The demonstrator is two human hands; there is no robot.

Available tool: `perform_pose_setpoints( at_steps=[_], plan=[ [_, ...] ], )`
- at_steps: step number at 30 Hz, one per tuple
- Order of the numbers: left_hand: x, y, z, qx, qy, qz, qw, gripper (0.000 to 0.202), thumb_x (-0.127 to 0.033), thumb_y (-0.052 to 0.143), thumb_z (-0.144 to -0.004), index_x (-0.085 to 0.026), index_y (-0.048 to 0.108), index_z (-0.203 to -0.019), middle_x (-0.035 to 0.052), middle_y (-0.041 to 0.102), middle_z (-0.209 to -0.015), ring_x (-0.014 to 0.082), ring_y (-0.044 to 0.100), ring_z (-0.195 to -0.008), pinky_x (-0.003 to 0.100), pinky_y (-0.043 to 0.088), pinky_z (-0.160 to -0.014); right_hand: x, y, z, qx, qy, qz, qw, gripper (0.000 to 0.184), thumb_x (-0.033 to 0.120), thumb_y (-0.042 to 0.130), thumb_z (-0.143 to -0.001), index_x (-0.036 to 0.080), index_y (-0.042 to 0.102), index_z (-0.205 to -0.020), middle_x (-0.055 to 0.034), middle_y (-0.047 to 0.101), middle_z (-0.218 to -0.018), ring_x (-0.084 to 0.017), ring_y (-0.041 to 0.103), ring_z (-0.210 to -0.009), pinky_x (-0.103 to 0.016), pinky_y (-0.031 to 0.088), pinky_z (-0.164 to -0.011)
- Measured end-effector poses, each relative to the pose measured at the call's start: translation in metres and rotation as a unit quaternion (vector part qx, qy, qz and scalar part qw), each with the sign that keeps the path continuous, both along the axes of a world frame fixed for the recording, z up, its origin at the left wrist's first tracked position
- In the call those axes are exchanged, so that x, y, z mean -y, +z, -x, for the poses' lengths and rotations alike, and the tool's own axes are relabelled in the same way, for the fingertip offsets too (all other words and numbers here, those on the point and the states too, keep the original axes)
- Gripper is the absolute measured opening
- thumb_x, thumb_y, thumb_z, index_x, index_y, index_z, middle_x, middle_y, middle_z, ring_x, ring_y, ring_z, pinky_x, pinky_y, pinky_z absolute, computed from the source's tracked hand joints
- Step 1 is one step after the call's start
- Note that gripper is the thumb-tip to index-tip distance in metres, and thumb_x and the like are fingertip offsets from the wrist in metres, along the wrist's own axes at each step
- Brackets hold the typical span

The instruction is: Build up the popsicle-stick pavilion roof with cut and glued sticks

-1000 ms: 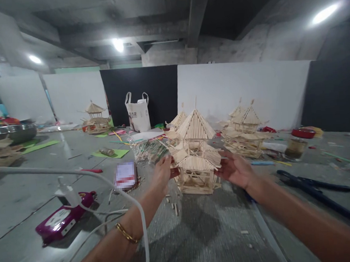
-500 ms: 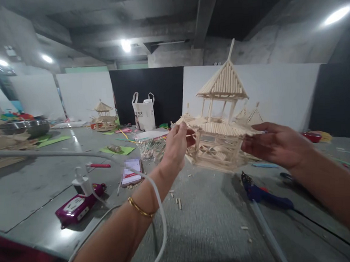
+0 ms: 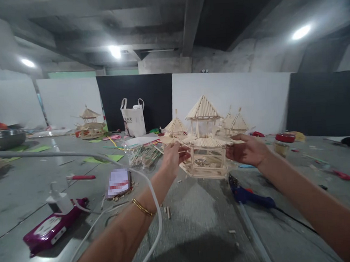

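At the grey table (image 3: 195,220), outstretched hands (image 3: 171,159) (image 3: 247,150) hold a stick pavilion (image 3: 207,142) from either side.

Pavilion (image 3: 209,142) held at both sides by left hand (image 3: 173,158) and right hand (image 3: 249,150). Phone (image 3: 118,182) placed left of pavilion; glue gun (image 3: 253,197) laid to its near right; bag (image 3: 134,121) stood behind, left.

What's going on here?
A person holds a stick pavilion upright between both hands, the left hand at one side and the right hand at the other. Whether its base touches the table is hard to tell. Similar models stand farther back. A blue corded tool lies near the right hand, untouched; a phone and a purple power strip are off to the left.
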State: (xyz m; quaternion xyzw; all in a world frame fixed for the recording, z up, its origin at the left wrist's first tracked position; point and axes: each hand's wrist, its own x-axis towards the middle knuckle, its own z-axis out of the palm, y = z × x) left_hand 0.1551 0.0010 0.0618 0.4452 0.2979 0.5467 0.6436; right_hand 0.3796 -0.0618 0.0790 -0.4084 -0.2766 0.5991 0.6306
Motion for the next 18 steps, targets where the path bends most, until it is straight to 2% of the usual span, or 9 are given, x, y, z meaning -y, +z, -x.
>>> perform_pose_setpoints(
  at_steps=[2,5,8,15,18],
  plan=[
    [-0.009,-0.002,0.001,-0.007,-0.001,0.01,1.0,0.016,-0.025,0.046,-0.09,-0.012,0.055,-0.089,0.0024,0.062,-0.076,0.0101,0.059,-0.06,0.027,0.051,-0.06,-0.01,0.003,0.0,-0.02,0.008,0.025,0.999,0.023,0.034,0.047,-0.093,0.013,0.057,-0.09,0.0003,0.058,-0.075,-0.011,0.056,-0.06,-0.026,0.049,-0.054],
    [-0.022,-0.004,0.003,-0.015,-0.001,0.021,1.0,0.026,-0.032,0.052,-0.088,-0.014,0.055,-0.107,0.0049,0.061,-0.099,0.0146,0.061,-0.079,0.033,0.052,-0.068,-0.025,0.008,0.0,-0.049,0.013,0.044,0.998,0.024,0.035,0.048,-0.092,0.013,0.056,-0.096,-0.0009,0.058,-0.081,-0.011,0.056,-0.062,-0.026,0.049,-0.055],
    [-0.034,-0.005,0.003,-0.026,-0.001,0.025,0.999,0.031,-0.033,0.052,-0.087,-0.016,0.053,-0.113,0.0073,0.058,-0.111,0.0184,0.059,-0.091,0.039,0.051,-0.076,-0.039,0.012,0.001,-0.071,0.017,0.057,0.996,0.025,0.036,0.048,-0.092,0.013,0.055,-0.1,-0.0019,0.058,-0.084,-0.011,0.056,-0.064,-0.026,0.05,-0.055],
    [-0.062,-0.004,-0.004,-0.095,0.018,0.007,0.995,0.033,-0.033,0.053,-0.087,-0.016,0.052,-0.115,0.0077,0.057,-0.114,0.0192,0.059,-0.094,0.04,0.051,-0.078,-0.057,0.013,0.001,-0.091,0.017,0.062,0.994,0.025,0.035,0.051,-0.091,0.014,0.055,-0.105,-0.0036,0.059,-0.092,-0.013,0.058,-0.07,-0.028,0.051,-0.059],
    [-0.052,-0.002,0.002,-0.139,0.061,-0.045,0.987,0.025,-0.03,0.054,-0.086,-0.015,0.058,-0.105,0.006,0.061,-0.103,0.0179,0.06,-0.089,0.037,0.05,-0.076,-0.061,0.011,0.0,-0.093,0.016,0.067,0.993,0.027,0.036,0.049,-0.091,0.014,0.054,-0.106,-0.0039,0.059,-0.093,-0.013,0.059,-0.071,-0.029,0.052,-0.061]
  ],
)
